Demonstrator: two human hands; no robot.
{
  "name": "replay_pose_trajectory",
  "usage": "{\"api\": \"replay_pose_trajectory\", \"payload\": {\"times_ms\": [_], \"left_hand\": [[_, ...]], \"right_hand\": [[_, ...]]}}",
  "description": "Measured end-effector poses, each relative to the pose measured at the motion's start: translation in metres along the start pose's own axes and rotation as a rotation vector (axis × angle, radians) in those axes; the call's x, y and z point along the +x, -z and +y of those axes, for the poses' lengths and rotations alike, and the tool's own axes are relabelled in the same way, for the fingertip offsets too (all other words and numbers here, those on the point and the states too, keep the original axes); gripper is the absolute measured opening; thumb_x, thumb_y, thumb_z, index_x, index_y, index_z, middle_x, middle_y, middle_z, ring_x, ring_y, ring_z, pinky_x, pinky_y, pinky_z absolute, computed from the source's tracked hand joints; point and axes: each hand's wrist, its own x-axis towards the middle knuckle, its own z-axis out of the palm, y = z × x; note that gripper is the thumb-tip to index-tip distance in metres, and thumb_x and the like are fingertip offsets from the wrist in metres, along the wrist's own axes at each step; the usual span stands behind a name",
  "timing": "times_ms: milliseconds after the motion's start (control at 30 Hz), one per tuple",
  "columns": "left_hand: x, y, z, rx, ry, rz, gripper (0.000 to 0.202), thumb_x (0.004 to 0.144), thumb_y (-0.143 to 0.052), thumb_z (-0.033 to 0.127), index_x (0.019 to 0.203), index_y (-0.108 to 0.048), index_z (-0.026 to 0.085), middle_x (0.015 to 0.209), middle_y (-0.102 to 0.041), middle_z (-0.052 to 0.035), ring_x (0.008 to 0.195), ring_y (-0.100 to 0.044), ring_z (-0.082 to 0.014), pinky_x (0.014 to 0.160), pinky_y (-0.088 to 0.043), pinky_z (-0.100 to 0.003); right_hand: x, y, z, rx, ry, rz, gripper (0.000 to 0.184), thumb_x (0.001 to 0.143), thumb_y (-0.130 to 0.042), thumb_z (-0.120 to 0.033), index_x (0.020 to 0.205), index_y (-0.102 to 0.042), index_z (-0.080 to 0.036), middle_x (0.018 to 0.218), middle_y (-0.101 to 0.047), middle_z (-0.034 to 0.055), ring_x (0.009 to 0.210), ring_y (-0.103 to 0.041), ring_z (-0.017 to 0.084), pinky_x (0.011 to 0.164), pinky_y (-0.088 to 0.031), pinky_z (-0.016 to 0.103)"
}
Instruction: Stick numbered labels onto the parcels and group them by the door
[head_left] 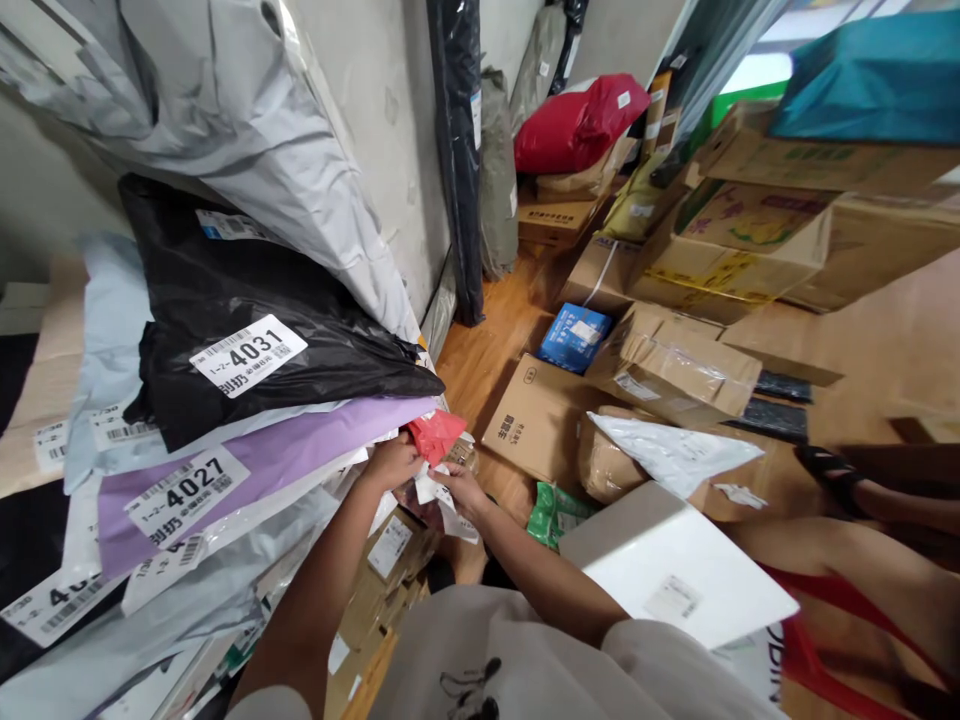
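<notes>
Digging a small red mailer out of the parcel stack

Both hands are at the edge of the stack: the left hand [391, 462] is closed on the red mailer [437, 435] poking out just under the purple mailer [262, 462], and the right hand [459, 487] pinches some white paper slips [450, 510] right below it. The red one looks light, soft and a bit slick, so I'd grab its free corner. The black bag [247, 320] piled on top could slide.
</notes>
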Motion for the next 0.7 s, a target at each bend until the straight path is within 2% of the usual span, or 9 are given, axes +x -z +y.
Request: {"api": "replay_pose_trajectory", "payload": {"times_ms": [67,100,200,267,333,467,533,600,700], "left_hand": [[-0.015,-0.016,0.014,-0.069,-0.035,0.109,0.026,0.085,-0.058,0.042,0.096,-0.069,0.021,0.109,-0.065,-0.0098,0.114,-0.056,-0.0284,0.104,-0.039,-0.043],[-0.022,-0.028,0.020,-0.159,-0.019,0.176,0.029,0.082,-0.062,0.043,0.099,-0.068,0.021,0.109,-0.064,-0.0104,0.113,-0.056,-0.0286,0.103,-0.040,-0.044],[-0.035,-0.065,0.030,-0.683,0.195,0.291,0.048,0.070,-0.074,0.032,0.114,-0.060,0.017,0.108,-0.066,-0.0108,0.101,-0.064,-0.0242,0.089,-0.051,-0.038],[-0.039,-0.085,0.029,-1.052,0.359,0.294,0.049,0.067,-0.074,0.028,0.112,-0.059,0.015,0.100,-0.071,-0.0098,0.088,-0.068,-0.0212,0.076,-0.055,-0.032],[-0.040,-0.096,0.024,-1.236,0.460,0.305,0.043,0.068,-0.072,0.034,0.104,-0.062,0.015,0.093,-0.073,-0.0090,0.080,-0.069,-0.0207,0.065,-0.055,-0.029],[-0.042,-0.096,0.013,-1.217,0.484,0.377,0.034,0.072,-0.066,0.048,0.080,-0.064,0.015,0.074,-0.071,-0.0059,0.069,-0.067,-0.0197,0.058,-0.052,-0.028],[-0.042,-0.094,0.012,-1.200,0.445,0.388,0.033,0.071,-0.068,0.048,0.075,-0.064,0.015,0.071,-0.070,-0.0049,0.070,-0.067,-0.0194,0.062,-0.052,-0.028],[-0.043,-0.092,0.013,-1.164,0.391,0.365,0.034,0.070,-0.070,0.046,0.084,-0.066,0.015,0.080,-0.073,-0.0059,0.077,-0.068,-0.0201,0.069,-0.054,-0.028],[-0.044,-0.085,0.016,-1.066,0.358,0.296,0.033,0.075,-0.063,0.046,0.087,-0.065,0.015,0.082,-0.074,-0.0078,0.075,-0.068,-0.0218,0.068,-0.054,-0.032]], "right_hand": [[0.003,-0.005,0.004,0.016,0.070,0.088,0.043,0.045,-0.089,-0.044,0.067,-0.061,-0.020,0.061,-0.064,0.0000,0.059,-0.059,0.017,0.064,-0.048,0.033],[0.004,-0.007,0.006,0.021,0.090,0.114,0.044,0.045,-0.088,-0.047,0.066,-0.059,-0.021,0.060,-0.063,-0.0006,0.057,-0.058,0.017,0.063,-0.048,0.033],[0.003,-0.009,0.009,0.006,0.095,0.135,0.047,0.047,-0.085,-0.052,0.064,-0.053,-0.022,0.056,-0.058,-0.0034,0.052,-0.052,0.013,0.058,-0.045,0.031],[-0.003,-0.006,0.003,-0.016,0.094,0.125,0.046,0.049,-0.085,-0.051,0.065,-0.053,-0.022,0.055,-0.057,-0.0049,0.051,-0.050,0.012,0.055,-0.042,0.028],[-0.010,0.002,-0.011,-0.088,0.086,0.002,0.044,0.049,-0.087,-0.045,0.071,-0.057,-0.021,0.060,-0.060,-0.0052,0.054,-0.051,0.011,0.055,-0.041,0.026],[-0.020,0.015,-0.043,-0.329,0.063,-0.340,0.042,0.054,-0.087,-0.037,0.085,-0.065,-0.018,0.069,-0.065,-0.0036,0.059,-0.054,0.010,0.057,-0.042,0.023],[-0.021,0.017,-0.052,-0.405,0.090,-0.330,0.034,0.059,-0.085,-0.037,0.077,-0.066,-0.016,0.063,-0.062,-0.0042,0.054,-0.050,0.008,0.053,-0.039,0.021],[-0.021,0.016,-0.053,-0.431,0.119,-0.279,0.031,0.061,-0.084,-0.039,0.068,-0.064,-0.016,0.058,-0.058,-0.0050,0.051,-0.046,0.007,0.049,-0.036,0.020],[-0.017,0.012,-0.041,-0.379,0.110,-0.264,0.032,0.062,-0.083,-0.043,0.070,-0.067,-0.017,0.060,-0.062,-0.0031,0.053,-0.051,0.009,0.054,-0.042,0.023]]}}
